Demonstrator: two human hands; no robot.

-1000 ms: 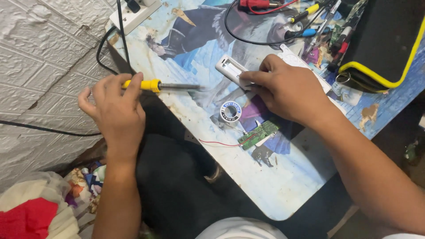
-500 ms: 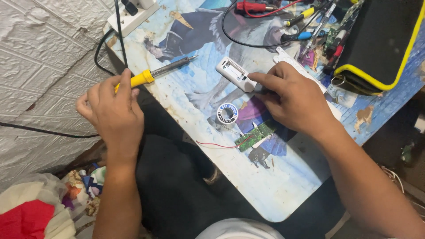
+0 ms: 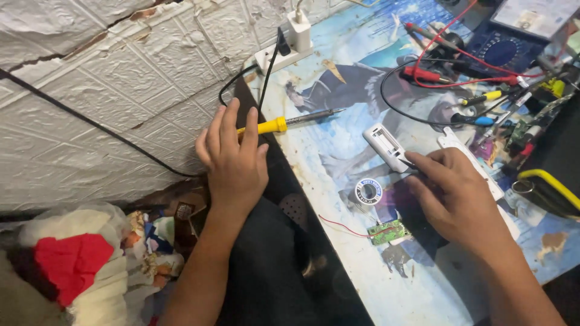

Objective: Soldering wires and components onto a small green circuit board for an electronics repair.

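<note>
My left hand (image 3: 232,158) lies at the table's left edge with its fingers straight and spread over the rear of a yellow-handled soldering iron (image 3: 284,124). The iron rests on the printed mat (image 3: 338,151), tip pointing right. My right hand (image 3: 459,196) pinches the near end of a small white plastic case (image 3: 384,143) lying on the mat. A small solder spool (image 3: 367,192) sits just left of that hand. A green circuit board (image 3: 388,232) with a thin red wire (image 3: 341,226) lies below the spool.
A white power strip (image 3: 275,55) with a charger (image 3: 299,27) and black cables sits at the table's far left corner. A blue multimeter (image 3: 507,51) with red leads, screwdrivers and small tools crowd the far right. A black box with yellow trim (image 3: 553,187) stands at the right edge.
My left hand has set the soldering iron down on the mat and its fingers have straightened over the handle. My right hand stays on the white case.
</note>
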